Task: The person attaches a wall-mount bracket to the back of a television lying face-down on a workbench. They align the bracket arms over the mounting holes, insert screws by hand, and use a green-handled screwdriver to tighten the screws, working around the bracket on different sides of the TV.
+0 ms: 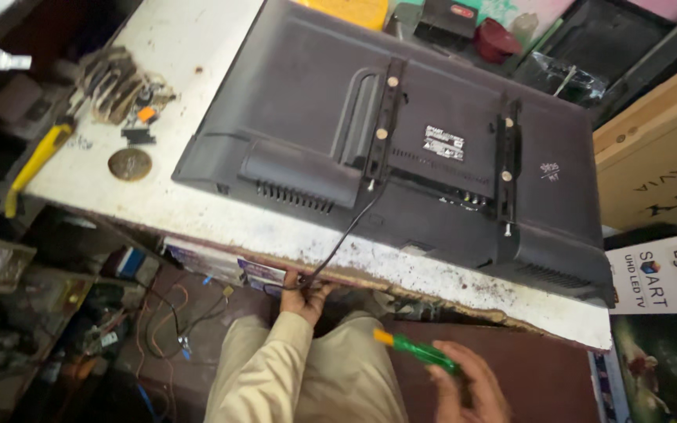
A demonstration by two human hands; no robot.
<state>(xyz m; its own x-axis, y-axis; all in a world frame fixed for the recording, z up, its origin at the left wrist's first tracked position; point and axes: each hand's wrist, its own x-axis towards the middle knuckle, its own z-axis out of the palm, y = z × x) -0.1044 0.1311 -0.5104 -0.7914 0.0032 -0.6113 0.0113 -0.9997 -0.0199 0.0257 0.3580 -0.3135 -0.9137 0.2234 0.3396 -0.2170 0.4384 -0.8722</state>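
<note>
A flat-panel television (331,102) lies face down on a worn white workbench (221,219), its dark back cover up, with two black mounting brackets (383,125) screwed on. A black power cord (346,235) runs from the back over the bench's front edge. My left hand (305,295) is below that edge, closed on the cord's end. My right hand (468,384), lower right, holds a green-handled screwdriver (417,350) with a yellow cap, pointing up-left.
A round metal disc (129,164), rusty parts (119,86) and a yellow-handled tool (37,163) lie at the bench's left end. Cardboard boxes (656,149) stand at the right. Loose wires and clutter (166,321) fill the floor and shelves below left.
</note>
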